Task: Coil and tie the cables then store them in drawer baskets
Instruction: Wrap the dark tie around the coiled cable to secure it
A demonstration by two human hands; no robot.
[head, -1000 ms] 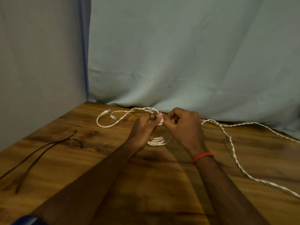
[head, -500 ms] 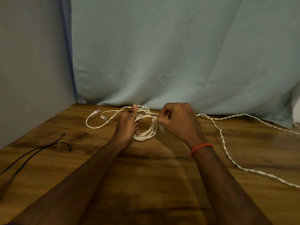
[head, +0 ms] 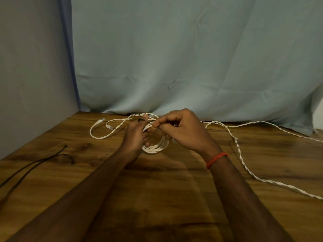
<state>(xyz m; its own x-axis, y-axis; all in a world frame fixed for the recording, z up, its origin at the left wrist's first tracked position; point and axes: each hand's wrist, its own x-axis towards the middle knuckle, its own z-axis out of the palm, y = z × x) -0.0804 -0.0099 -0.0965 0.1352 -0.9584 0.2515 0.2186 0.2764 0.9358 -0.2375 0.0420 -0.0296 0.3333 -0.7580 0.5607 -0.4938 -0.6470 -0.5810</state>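
The left hand (head: 136, 137) has its fingers curled through and around a small coil of smooth white cable (head: 158, 145), gripping it and holding it just above the tabletop. Its thumb points up and presses a short black tie strip (head: 141, 120) against the coil's top strands. The right hand (head: 183, 131) meets it from the other side, thumb and forefinger pinched together against the same top strands. Whether they nip the cable alone or also an end of the tie is too small to tell. A pale connector (head: 173, 141) hangs from the coil just below the right palm, and a red-orange braided thread band (head: 216, 159) circles the right wrist. Behind the hands a long white twisted-pair cable (head: 236, 142) lies loose, running away to the right in two branches across the brown wood-grain tabletop (head: 157, 198). To the left of the left hand a flat white cable (head: 97, 137) makes an open loop on the wood, its two pale plugs lying near each other at the far side. Well apart, toward the left edge, a thin black cable (head: 35, 163) lies doubled on the tabletop. A creased pale blue-green cloth backdrop (head: 174, 58) hangs behind, beside a grey wall panel (head: 26, 67) on the left.
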